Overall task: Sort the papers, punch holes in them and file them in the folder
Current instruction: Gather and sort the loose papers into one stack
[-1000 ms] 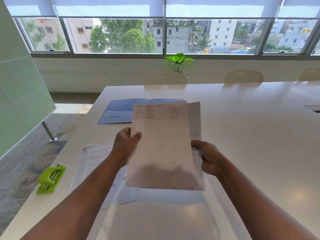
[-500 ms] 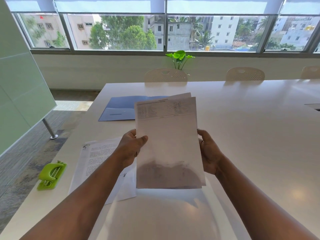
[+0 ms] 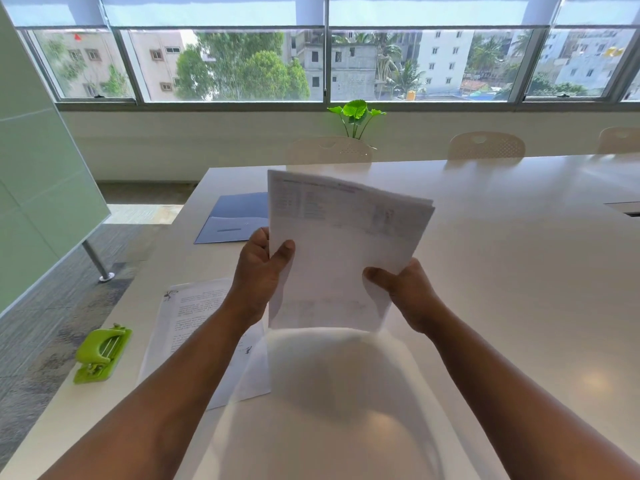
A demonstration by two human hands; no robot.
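Note:
I hold a small stack of white printed papers (image 3: pixel 341 251) upright above the white table (image 3: pixel 519 271). My left hand (image 3: pixel 258 275) grips the stack's left edge, thumb on the front. My right hand (image 3: pixel 403 292) grips the lower right edge, thumb on the front. More printed sheets (image 3: pixel 194 317) lie flat on the table under my left forearm. A blue folder (image 3: pixel 235 216) lies open farther back, partly hidden behind the held stack. A green hole punch (image 3: pixel 102 353) sits near the table's left edge.
Beige chairs (image 3: pixel 329 150) stand along the far side of the table, with a small green plant (image 3: pixel 356 116) behind them under the windows. A green glass partition (image 3: pixel 41 168) stands to the left on a metal foot.
The two offset sheets have been brought together into one stack. The stack has been raised and tilted, its top leaning right, and both thumbs now sit on its front.

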